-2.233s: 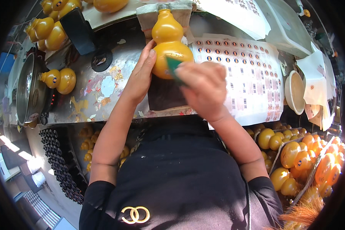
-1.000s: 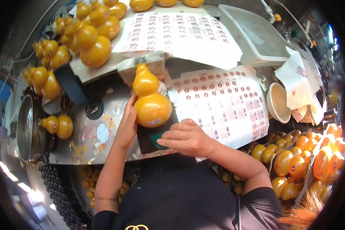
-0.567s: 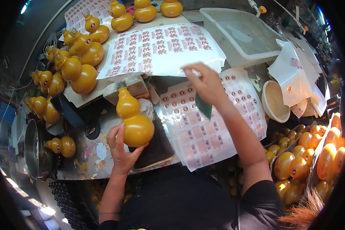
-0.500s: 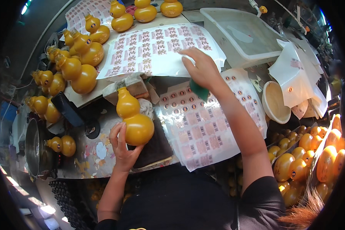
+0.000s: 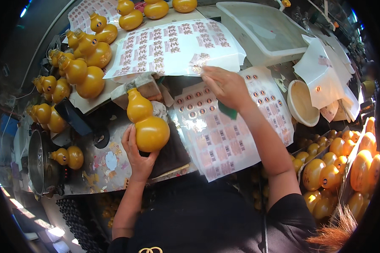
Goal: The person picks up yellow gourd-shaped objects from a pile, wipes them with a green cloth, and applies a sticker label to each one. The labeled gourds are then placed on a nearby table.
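My left hand [image 5: 138, 152] cups the round bottom of a golden gourd-shaped bottle [image 5: 146, 121] that lies on a dark cloth [image 5: 173, 155] on the workbench. My right hand [image 5: 225, 87] reaches forward and pinches at the near edge of a large white sticker sheet [image 5: 169, 47] covered in rows of labels. A green flat tool [image 5: 228, 111] is tucked under that palm. Below the right forearm lies another sticker sheet [image 5: 223, 135] with round and rectangular labels.
Many golden gourds stand at the left [image 5: 82, 63], at the top [image 5: 133, 17], and in crates at the right [image 5: 346, 164]. A white plastic tray [image 5: 270, 31], a cream bowl [image 5: 302, 103], paper sheets [image 5: 329, 76] and a metal pot [image 5: 40, 162] surround the bench.
The gourd has been laid down on the cloth with my left hand staying on it. My right hand left the gourd and reached forward to the upper sticker sheet.
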Demonstrator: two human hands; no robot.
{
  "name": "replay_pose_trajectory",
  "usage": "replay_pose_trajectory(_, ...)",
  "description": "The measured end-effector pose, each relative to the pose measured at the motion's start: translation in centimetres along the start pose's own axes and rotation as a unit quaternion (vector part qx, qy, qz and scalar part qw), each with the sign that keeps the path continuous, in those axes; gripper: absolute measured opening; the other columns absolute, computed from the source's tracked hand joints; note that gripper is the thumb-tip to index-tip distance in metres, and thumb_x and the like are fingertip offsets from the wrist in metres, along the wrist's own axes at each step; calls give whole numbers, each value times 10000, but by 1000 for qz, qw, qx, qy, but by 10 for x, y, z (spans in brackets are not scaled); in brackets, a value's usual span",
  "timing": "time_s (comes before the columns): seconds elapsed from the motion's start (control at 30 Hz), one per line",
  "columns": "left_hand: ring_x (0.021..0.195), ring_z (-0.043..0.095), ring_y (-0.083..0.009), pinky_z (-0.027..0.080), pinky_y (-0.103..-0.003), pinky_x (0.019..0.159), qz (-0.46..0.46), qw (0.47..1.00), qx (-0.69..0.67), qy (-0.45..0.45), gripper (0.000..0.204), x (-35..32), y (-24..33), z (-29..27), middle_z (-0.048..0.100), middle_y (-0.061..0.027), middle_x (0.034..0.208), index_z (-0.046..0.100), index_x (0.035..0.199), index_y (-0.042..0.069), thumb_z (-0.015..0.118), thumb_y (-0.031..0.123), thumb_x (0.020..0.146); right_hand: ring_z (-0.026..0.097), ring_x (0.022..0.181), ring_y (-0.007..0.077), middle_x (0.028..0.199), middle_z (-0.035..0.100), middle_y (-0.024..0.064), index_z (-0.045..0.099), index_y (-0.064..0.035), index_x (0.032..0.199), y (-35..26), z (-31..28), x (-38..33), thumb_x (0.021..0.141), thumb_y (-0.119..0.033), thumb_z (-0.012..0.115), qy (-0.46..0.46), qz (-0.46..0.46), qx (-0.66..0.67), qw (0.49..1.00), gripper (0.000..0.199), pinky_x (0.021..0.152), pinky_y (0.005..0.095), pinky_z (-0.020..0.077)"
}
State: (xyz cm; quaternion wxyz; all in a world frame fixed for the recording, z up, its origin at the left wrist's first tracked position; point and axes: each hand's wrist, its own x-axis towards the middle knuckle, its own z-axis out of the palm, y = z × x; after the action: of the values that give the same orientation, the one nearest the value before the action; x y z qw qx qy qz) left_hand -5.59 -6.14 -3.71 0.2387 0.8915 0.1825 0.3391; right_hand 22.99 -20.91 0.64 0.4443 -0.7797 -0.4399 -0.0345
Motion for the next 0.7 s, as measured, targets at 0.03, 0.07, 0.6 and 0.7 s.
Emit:
replay_pose_trajectory(0.03,1291,364,-347,295,-424,1088,4,1000,-4,2,910,0,-1,0,352,-167,1395,337,1413,61,830,99,650,637,770,150,942,694,49,670,-65,969,3,5,-11,897,-257,620,23,38,73,996,210,671,267,476)
replay_pose_trajectory(0.07,1291,364,-346,295,-423,1088,5,1000,-7,4,911,0,-2,0,352,-164,1394,338,1413,63,831,96,648,557,711,78,837,660,20,652,-29,945,10,17,-20,875,-221,674,13,168,182,969,205,615,219,423)
replay_pose_trajectory(0.6,1298,342,-393,269,-455,1092,23,997,-80,7,865,-11,-25,2,329,-214,1406,305,1433,39,775,77,709,582,622,119,736,662,40,684,-11,800,17,90,-12,819,-152,656,162,303,404,848,145,570,265,474)
replay_pose_trajectory(0.7,1294,343,-391,270,-452,1089,6,996,-92,-4,858,-8,-15,-2,309,-224,1408,297,1437,34,757,49,712,607,768,107,838,680,42,658,-9,895,15,83,-21,856,-129,649,217,327,464,794,126,712,225,477)
